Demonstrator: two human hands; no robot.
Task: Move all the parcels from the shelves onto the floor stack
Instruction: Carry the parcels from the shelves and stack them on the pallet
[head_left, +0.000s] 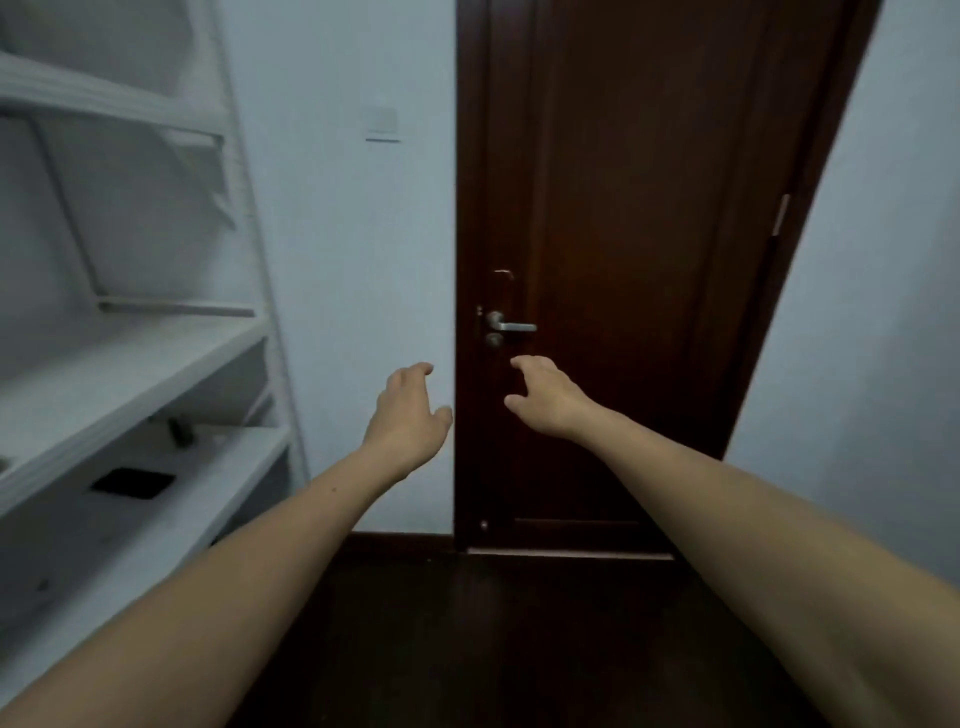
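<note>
On the white shelves (156, 364) at your left, no parcel is showing, and the floor stack is not coming into this view either. I cannot tell whether the shelves are already emptied of parcels or whether some are sitting on parts the frame is cutting off.

Your left hand (410, 415) and right hand (545, 400) are both reaching out ahead of you, released, with fingers loosely curved and grasping nothing. They are hanging in the air near the brown door (649, 208). The right one is hovering just below the door handle (511, 326) and touching neither it nor the door.

As I am judging it, the main risk is this: you are facing the door rather than the shelves, so you may be calling the job done while a parcel is hiding on an upper board or off to the far left. The shelves are also looking smeared, which is suggesting your head is turning. Moving quickly with both arms stretched out, you may be knocking a hand against the shelf upright or the handle.

As for what the shelves are holding, the lower board is carrying a flat dark thing (132, 483). A small dark object (179, 431) is lying further back, too blurred to name. The flat thing may be getting overlooked if it is in fact a parcel.
</note>
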